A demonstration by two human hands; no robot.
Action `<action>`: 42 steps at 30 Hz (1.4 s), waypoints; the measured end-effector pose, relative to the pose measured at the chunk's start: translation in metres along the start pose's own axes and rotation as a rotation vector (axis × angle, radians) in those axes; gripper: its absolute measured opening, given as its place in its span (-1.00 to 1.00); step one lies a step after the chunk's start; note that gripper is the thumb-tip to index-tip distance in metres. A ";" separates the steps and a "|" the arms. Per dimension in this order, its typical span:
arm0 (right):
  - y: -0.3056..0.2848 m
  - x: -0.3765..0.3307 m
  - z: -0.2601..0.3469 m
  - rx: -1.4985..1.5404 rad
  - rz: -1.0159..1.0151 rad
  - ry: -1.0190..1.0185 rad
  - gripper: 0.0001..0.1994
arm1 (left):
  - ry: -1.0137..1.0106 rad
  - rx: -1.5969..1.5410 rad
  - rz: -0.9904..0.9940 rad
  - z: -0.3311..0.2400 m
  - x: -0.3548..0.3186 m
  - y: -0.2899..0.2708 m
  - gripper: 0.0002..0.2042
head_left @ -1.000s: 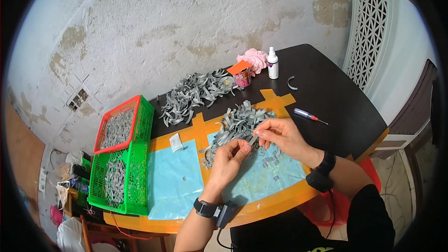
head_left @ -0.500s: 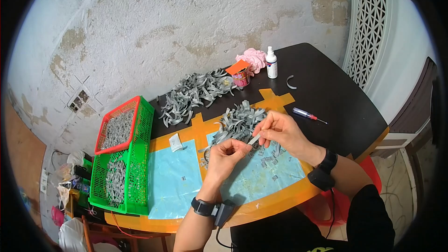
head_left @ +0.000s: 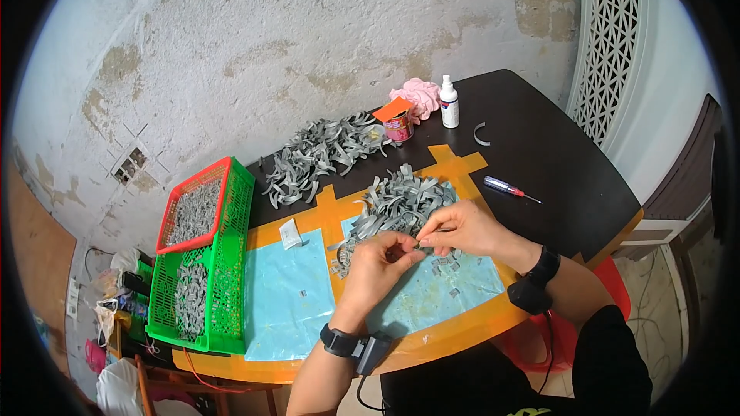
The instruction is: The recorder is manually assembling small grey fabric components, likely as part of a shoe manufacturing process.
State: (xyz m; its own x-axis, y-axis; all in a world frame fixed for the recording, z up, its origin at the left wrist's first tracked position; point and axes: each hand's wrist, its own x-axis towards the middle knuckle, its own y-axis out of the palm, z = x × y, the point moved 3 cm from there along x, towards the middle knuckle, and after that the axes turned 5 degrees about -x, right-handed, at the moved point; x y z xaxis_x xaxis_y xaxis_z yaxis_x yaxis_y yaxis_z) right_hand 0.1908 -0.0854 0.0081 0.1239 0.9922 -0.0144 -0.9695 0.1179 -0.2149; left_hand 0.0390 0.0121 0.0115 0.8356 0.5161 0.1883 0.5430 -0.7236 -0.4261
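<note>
My left hand (head_left: 378, 262) and my right hand (head_left: 469, 229) meet fingertip to fingertip over the blue plastic sheet (head_left: 285, 308). Both are closed in a pinch on a short grey strip (head_left: 420, 246), of which only a sliver shows between the fingers. Just beyond them lies a heap of curved grey strips (head_left: 401, 196), partly covered by my hands. Small cut grey pieces (head_left: 445, 265) are scattered on the sheet below my right hand.
A larger heap of grey strips (head_left: 324, 156) lies behind. Left stand a green basket (head_left: 237, 262) and a red basket (head_left: 159, 240), both holding grey pieces. A screwdriver (head_left: 505, 186), spray bottle (head_left: 449, 104), tin can (head_left: 398, 129) and pink cloth (head_left: 420, 96) are on the dark table (head_left: 539, 131).
My right hand has come down and closer to the left, so the fingertips now nearly touch. The strip, visible between them before, is mostly hidden.
</note>
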 end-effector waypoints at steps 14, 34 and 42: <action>-0.003 -0.001 0.006 0.071 -0.120 -0.088 -0.82 | 0.243 0.366 0.047 -0.005 -0.006 0.007 -0.83; -0.007 -0.001 0.008 0.079 -0.119 -0.139 -0.86 | 0.139 0.267 0.124 -0.007 -0.006 0.004 -0.84; 0.002 0.002 0.007 0.101 -0.097 -0.159 -0.84 | 0.270 0.496 0.107 -0.014 -0.016 0.006 -0.87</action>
State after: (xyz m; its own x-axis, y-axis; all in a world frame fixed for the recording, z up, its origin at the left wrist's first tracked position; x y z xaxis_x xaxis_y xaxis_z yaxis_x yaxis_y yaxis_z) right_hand 0.1880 -0.0830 0.0142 0.1903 0.9689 0.1579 -0.9720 0.2085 -0.1082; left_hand 0.0306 -0.0068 0.0178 0.9108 0.2693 0.3130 0.4045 -0.4298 -0.8073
